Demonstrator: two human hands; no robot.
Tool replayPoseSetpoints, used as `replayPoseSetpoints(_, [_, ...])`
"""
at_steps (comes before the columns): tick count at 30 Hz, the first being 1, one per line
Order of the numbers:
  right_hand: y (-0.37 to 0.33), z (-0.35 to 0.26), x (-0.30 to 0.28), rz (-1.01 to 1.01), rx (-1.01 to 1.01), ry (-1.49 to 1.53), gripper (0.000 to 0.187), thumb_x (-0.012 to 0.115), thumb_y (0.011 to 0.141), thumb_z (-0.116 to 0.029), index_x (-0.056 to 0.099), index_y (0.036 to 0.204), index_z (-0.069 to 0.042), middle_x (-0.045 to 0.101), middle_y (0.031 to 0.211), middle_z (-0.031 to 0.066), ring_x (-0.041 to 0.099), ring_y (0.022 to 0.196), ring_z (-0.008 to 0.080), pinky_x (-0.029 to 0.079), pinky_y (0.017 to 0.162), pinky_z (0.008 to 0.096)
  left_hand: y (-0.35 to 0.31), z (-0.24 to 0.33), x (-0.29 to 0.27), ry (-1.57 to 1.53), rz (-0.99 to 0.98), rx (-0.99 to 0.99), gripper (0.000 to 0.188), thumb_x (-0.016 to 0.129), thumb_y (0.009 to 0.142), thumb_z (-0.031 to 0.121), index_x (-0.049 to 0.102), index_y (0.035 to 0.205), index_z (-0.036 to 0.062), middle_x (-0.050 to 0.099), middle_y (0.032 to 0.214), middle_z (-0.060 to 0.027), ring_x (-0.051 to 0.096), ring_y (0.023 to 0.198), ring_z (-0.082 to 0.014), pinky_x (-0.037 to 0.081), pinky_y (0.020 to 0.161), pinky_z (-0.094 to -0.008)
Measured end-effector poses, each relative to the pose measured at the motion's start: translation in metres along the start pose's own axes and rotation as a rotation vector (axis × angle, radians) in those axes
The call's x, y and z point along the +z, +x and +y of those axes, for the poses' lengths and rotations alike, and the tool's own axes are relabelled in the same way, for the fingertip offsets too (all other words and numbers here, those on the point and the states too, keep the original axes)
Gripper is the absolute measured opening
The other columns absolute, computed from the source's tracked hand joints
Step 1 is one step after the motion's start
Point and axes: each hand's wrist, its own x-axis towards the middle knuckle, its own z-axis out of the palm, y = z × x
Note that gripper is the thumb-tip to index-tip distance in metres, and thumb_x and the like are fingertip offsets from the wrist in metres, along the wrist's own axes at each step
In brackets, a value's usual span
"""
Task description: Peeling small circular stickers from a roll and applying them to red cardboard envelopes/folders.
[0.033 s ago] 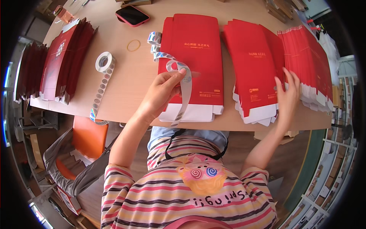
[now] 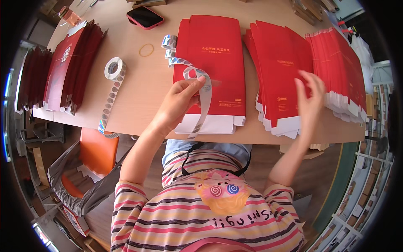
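Note:
My left hand [image 2: 180, 97] pinches a curling strip of round stickers [image 2: 205, 103] between thumb and fingers. The strip hangs over a stack of flat red cartons [image 2: 216, 80] with white end flaps, straight in front of me. Its coiled part [image 2: 168, 41] rests at that stack's upper left edge. To the right, my right hand [image 2: 311, 94] is over the right edge of a second, fanned stack of red cartons [image 2: 275, 86]. Its fingers are curved and apart, with nothing seen in them. Whether the fingertips touch the top carton I cannot tell.
Another sticker roll [image 2: 114, 68] lies left, its strip trailing over the table [image 2: 134, 90] edge. Beyond are a rubber band [image 2: 140, 52] and a phone [image 2: 145, 17]. More red stacks stand far right [image 2: 336, 63] and left [image 2: 69, 69]. An orange chair [image 2: 98, 149] is below left.
My right hand has moved left and slightly up, over the fanned stack. The top carton there has shifted a little right, showing more of those beneath. My left hand stays in place.

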Motion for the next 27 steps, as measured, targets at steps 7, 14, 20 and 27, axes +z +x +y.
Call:
replayPoseSetpoints(7, [-0.041, -0.113, 0.073, -0.122, -0.305, 0.498, 0.019, 0.078, 0.073, -0.005, 0.071, 0.09, -0.007, 0.067, 0.087, 0.0015, 0.06, 0.079, 0.0186, 0.047, 0.069, 0.0341, -0.002, -0.007, 0.008, 0.069, 0.041, 0.009, 0.044, 0.05, 0.101, 0.041, 0.066, 0.092, 0.0014, 0.058, 0.075, 0.0027, 0.049, 0.07, -0.005, 0.041, 0.067, -0.0224])
replayPoseSetpoints(14, [-0.046, -0.122, 0.076, -0.024, -0.529, 0.218, 0.023, 0.08, 0.066, -0.003, 0.071, 0.087, -0.009, 0.067, 0.084, -0.002, 0.06, 0.073, 0.0166, 0.041, 0.059, 0.0322, -0.001, -0.007, 0.009, 0.196, 0.162, -0.065, 0.04, 0.055, 0.099, 0.039, 0.068, 0.097, 0.001, 0.059, 0.083, 0.0017, 0.048, 0.078, -0.0055, 0.041, 0.073, -0.0221])
replayPoseSetpoints(20, [-0.051, -0.121, 0.088, 0.027, -0.532, 0.24, 0.022, 0.075, 0.068, -0.001, 0.066, 0.087, -0.009, 0.064, 0.086, -0.001, 0.059, 0.073, 0.0165, 0.042, 0.063, 0.0311, 0.001, -0.011, -0.001, 0.155, 0.132, -0.073, 0.037, 0.057, 0.098, 0.037, 0.068, 0.094, 0.002, 0.058, 0.081, 0.0016, 0.049, 0.077, -0.0058, 0.041, 0.071, -0.0241])
replayPoseSetpoints(27, [-0.029, -0.093, 0.052, -0.298, 0.0, 0.78, 0.004, 0.066, 0.088, -0.004, 0.061, 0.088, -0.003, 0.064, 0.088, 0.0048, 0.058, 0.079, 0.0143, 0.046, 0.073, 0.0272, 0.002, -0.013, 0.0, 0.141, 0.133, 0.038, 0.044, 0.045, 0.103, 0.038, 0.069, 0.109, 0.0016, 0.07, 0.095, -0.0083, 0.063, 0.084, -0.0121, 0.049, 0.08, -0.0275])
